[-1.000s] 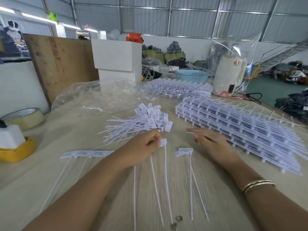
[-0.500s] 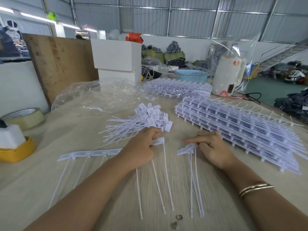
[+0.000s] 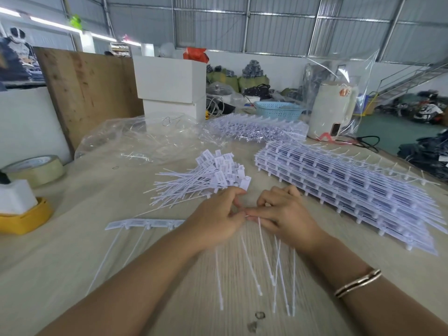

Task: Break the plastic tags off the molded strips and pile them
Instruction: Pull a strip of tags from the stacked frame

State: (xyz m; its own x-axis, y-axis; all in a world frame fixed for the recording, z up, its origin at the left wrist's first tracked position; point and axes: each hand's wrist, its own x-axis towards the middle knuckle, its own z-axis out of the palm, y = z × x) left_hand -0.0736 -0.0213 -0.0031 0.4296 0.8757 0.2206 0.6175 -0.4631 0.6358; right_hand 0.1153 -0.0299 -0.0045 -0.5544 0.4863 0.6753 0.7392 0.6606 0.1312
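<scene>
1. Tags (image 3: 266, 260) held mid-desk near the front edge, heads hidden inside both hands, tails fanned back toward the front edge and lying on the desk (image 3: 72, 275); some blur there.
2. Left hand (image 3: 218, 219) and right hand (image 3: 283, 214) brought together, fingertips touching, fingers curled and pinching the tag heads between them; probably gathering the loose tags into one bunch so they go to the pile in a single move, or snapping a last joint, cannot tell which.
3. Pile (image 3: 206, 180) just beyond the left hand, heads stacked toward the right, tails splayed left; kept close, likely so each bunch travels only a short way.
4. Strip piece (image 3: 145, 224) flat on the desk left of the left hand, several heads joined in a row, tails trailing toward the front edge; set aside within easy reach, apparently next for breaking.
5. Stack of strips (image 3: 351, 187) along the right edge, running from mid-desk to the far side, near the right hand; supply placed on that hand's side.
6. Clear bag (image 3: 145, 139) crumpled beyond the pile, with a second batch of strips (image 3: 257, 129) toward the far edge.
7. Tape roll (image 3: 36, 169) and yellow holder (image 3: 26, 220) at the left edge, well apart from the work.
8. Judged stage: early, given how much stock sits unbroken.
</scene>
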